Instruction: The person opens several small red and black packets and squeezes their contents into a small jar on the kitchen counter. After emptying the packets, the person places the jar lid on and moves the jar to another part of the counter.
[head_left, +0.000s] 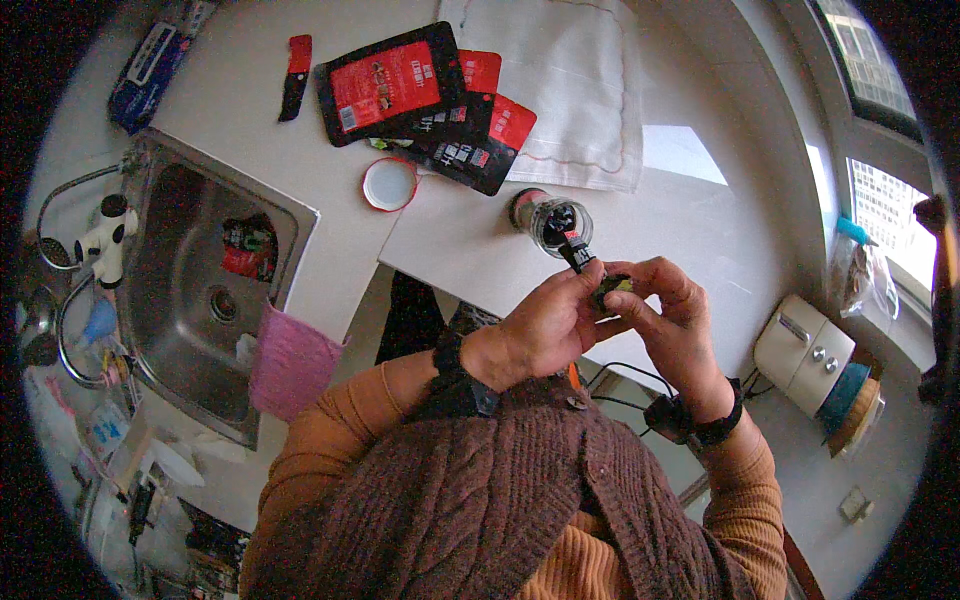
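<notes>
My left hand (544, 322) grips a black food pouch (577, 251), whose far end is inside the mouth of a glass jar (559, 221) standing on the white counter. My right hand (664, 304) pinches the pouch's near end between thumb and forefinger, close to my left fingers. Left of the jar, a round lid with a red rim (390, 184) lies with its pale inside up. Several red and black pouches (386, 82) overlap beyond the lid. A torn-off red and black strip (297, 77) lies to their left.
A steel sink (180, 322) on the left holds a crumpled pouch (250, 247), with a pink cloth (292, 364) over its edge. A white cloth (570, 90) lies at the back. A cream appliance (802, 352) stands at the right. A dark blue package (146, 79) lies behind the sink.
</notes>
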